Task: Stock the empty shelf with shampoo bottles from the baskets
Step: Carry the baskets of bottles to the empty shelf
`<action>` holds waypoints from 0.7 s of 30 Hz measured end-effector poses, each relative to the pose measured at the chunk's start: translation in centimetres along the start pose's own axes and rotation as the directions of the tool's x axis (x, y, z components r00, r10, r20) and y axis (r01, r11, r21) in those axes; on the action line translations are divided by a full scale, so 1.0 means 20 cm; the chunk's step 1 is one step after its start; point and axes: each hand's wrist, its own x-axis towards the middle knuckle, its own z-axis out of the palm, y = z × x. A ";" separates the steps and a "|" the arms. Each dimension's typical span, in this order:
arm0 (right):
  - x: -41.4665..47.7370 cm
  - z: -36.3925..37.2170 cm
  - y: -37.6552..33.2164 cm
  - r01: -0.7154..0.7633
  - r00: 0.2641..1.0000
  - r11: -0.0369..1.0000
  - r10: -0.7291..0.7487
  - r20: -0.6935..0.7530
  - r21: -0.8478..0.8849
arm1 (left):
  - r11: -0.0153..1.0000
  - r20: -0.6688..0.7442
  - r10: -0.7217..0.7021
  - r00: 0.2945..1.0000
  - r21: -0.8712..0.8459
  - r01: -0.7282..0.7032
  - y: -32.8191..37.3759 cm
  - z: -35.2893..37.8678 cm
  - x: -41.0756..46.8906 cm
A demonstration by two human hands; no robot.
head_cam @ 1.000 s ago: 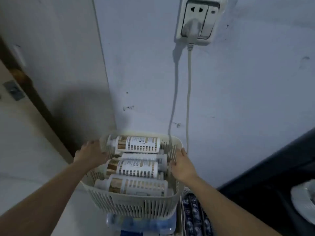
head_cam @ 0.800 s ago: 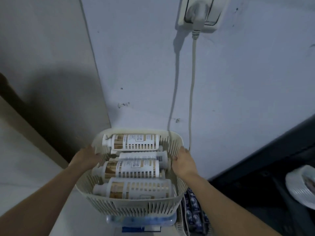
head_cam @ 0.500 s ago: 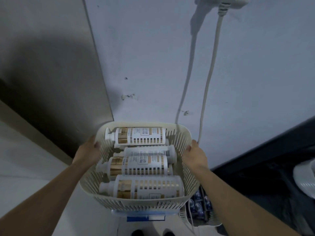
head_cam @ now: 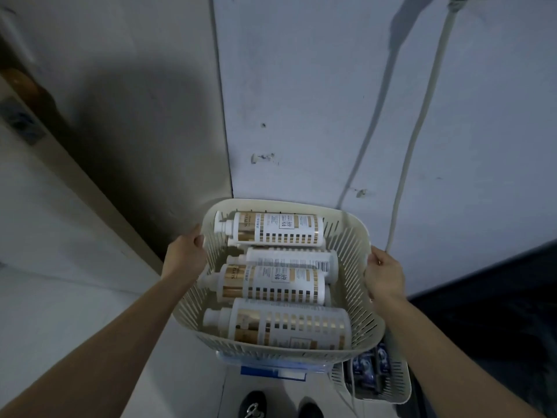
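Cream basket (head_cam: 286, 204) held up by both side rims: left hand (head_cam: 185, 255) gripping left rim, right hand (head_cam: 384, 276) gripping right rim. Four shampoo bottles (head_cam: 272, 286) lying inside, stretched rim to rim, caps toward left hand. Both hands just as near.

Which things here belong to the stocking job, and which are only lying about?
Job: cream basket, its four visible shampoo bottles, left hand, right hand, probably the lower basket.
Lying about: white cable, blue-edged container, shoes.
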 end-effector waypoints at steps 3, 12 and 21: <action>-0.04 -0.03 0.01 -0.005 0.999 0.997 0.003 0.032 0.079 | 0.999 -0.024 -0.009 1.000 -0.047 0.008 0.00 -0.04 -0.07; -0.28 -0.12 0.05 -0.022 0.992 0.971 -0.009 0.126 0.238 | 0.983 -0.047 -0.025 0.999 -0.180 0.016 -0.02 -0.24 -0.44; -0.60 -0.32 0.13 -0.025 0.965 0.968 -0.042 0.258 0.250 | 0.983 -0.182 -0.140 0.973 -0.145 0.115 -0.10 -0.41 -0.98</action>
